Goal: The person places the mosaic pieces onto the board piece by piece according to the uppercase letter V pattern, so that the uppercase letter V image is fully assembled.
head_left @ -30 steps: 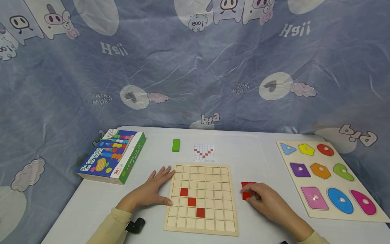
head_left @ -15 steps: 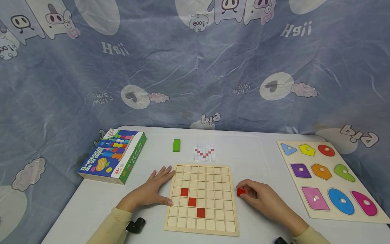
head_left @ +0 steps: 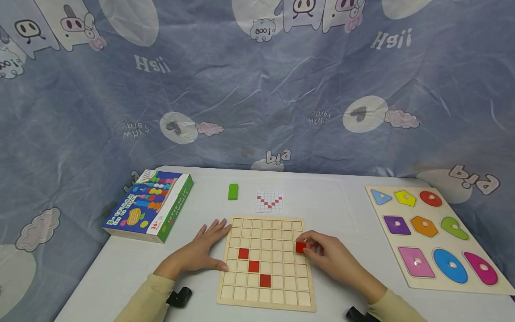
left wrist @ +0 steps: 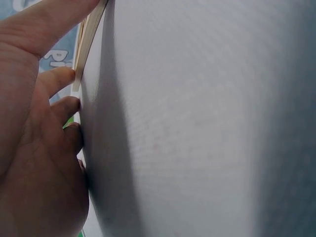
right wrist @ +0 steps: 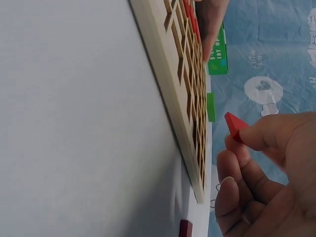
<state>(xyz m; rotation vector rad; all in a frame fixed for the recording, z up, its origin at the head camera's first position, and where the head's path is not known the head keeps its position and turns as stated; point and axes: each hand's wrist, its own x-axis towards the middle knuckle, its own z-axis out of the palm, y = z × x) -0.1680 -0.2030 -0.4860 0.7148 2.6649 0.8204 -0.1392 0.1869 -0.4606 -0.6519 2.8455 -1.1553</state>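
A wooden grid board [head_left: 281, 257] lies on the table, with three red squares set in a diagonal, the middle one [head_left: 253, 266] among them. My left hand [head_left: 197, 252] rests spread, thumb and fingertips against the board's left edge. At the board's right edge my right hand [head_left: 335, 257] pinches a red piece [head_left: 300, 247] between thumb and finger. In the right wrist view, the pinched red piece [right wrist: 233, 124] is held above the table beside the board [right wrist: 168, 84]. The left wrist view shows my left hand [left wrist: 39, 128] touching the board's edge [left wrist: 89, 42].
Behind the board lie a green block [head_left: 233, 192] and a small pattern card [head_left: 270, 201] with red squares in a V. A colourful box [head_left: 149, 205] stands left; a shape puzzle board [head_left: 410, 268] lies right. A dark red piece [right wrist: 185, 228] lies near the board in the right wrist view.
My right hand has picked the red piece up from the table and carried it left to the board's right edge. My left hand has stayed in place.
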